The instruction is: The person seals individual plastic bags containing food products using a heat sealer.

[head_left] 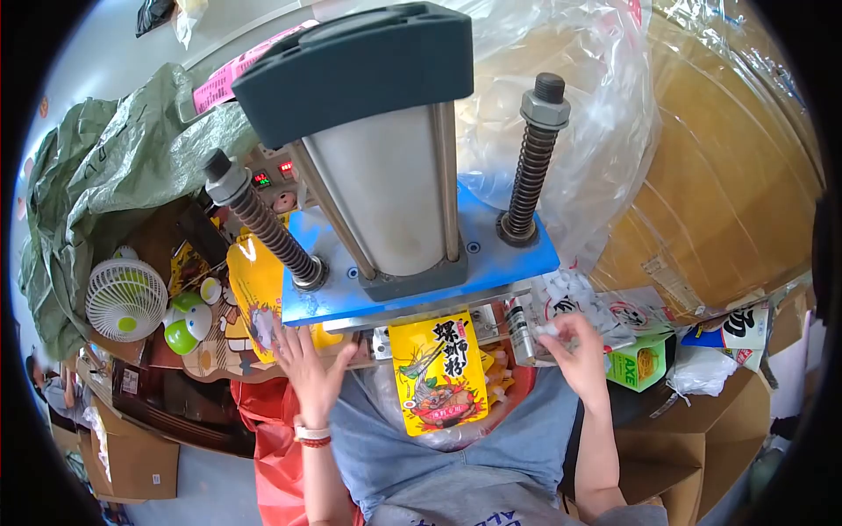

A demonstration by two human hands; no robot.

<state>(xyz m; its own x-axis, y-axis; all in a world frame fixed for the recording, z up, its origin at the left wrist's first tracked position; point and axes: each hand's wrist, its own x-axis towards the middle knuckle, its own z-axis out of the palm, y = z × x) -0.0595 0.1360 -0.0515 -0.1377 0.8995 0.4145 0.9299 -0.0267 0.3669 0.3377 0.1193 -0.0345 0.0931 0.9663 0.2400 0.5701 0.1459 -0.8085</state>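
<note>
Hanging under the blue plate (491, 259) of the press, the yellow pouch (438, 373) is seen in the head view between both hands. The left hand (307, 368) is spread open at the plate's lower edge, with nothing gripped. The right hand (579, 351) is curled beside the metal cylinder (520, 329); whether anything is held cannot be told.

One head-worn fisheye view looks steeply down, close over the sealing press (386, 167) and the person's lap.
</note>
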